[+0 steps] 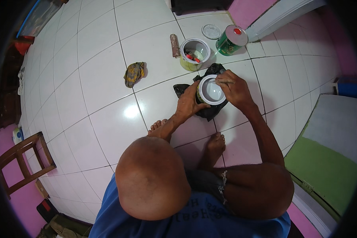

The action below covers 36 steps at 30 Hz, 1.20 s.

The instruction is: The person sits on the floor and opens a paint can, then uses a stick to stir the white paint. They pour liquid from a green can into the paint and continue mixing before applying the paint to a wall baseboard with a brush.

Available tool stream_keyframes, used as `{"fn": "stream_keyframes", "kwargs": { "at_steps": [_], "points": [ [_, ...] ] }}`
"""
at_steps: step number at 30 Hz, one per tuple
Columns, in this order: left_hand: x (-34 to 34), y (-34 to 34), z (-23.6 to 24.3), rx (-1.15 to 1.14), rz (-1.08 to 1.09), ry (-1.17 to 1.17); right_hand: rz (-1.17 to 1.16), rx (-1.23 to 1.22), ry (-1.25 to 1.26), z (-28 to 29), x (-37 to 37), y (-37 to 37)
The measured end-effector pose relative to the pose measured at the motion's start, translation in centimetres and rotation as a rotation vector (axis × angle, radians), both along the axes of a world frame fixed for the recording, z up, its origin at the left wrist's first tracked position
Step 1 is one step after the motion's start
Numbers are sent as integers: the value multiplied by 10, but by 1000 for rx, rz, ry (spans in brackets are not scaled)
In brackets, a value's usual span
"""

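A small paint can (215,103) with a white rim and pale paint inside stands on a crumpled black plastic bag (207,114) on the floor. My left hand (187,103) grips the can's left side, thumb near the lower rim and fingers round the wall. Over the right rim, the fingers of my right hand (237,91) are closed on a thin stick-like tool (225,81). Its other end reaches toward the can's opening, and I cannot make out its tip. Both feet rest on the tiles just this side of the can.
Beyond the can stands a pale tub (183,63) holding red-ended tools. Beside it are a brownish cylinder (174,45), a round lid (212,31) and a green metal can (227,46). A stained yellow-grey cloth (134,74) lies left. A wooden frame (25,162) leans far left.
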<state>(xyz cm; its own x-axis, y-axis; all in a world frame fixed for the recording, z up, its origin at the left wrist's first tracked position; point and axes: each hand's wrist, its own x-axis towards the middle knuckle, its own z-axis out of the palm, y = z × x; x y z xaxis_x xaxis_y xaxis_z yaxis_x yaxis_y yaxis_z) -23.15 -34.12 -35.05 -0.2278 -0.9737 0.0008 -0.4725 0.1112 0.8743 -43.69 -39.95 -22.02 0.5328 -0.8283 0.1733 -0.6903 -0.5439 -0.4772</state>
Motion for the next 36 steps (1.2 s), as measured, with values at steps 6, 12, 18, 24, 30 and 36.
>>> {"fn": "stream_keyframes", "kwargs": {
  "at_steps": [6,12,18,24,30,36],
  "points": [
    [1,-1,8,52,-5,-1,-27,167,-98,5,-11,32],
    [0,-1,8,76,6,16,-5,162,-129,-6,-1,29],
    [1,-2,11,104,-15,23,-58,66,-56,1,5,1],
    [0,-3,7,71,-6,31,5,45,-43,-2,-7,25],
    [-1,-3,7,77,-11,17,-27,136,-119,-8,8,27],
    [2,-3,7,74,-16,8,-27,7,-25,-7,3,2]
  ]
}}
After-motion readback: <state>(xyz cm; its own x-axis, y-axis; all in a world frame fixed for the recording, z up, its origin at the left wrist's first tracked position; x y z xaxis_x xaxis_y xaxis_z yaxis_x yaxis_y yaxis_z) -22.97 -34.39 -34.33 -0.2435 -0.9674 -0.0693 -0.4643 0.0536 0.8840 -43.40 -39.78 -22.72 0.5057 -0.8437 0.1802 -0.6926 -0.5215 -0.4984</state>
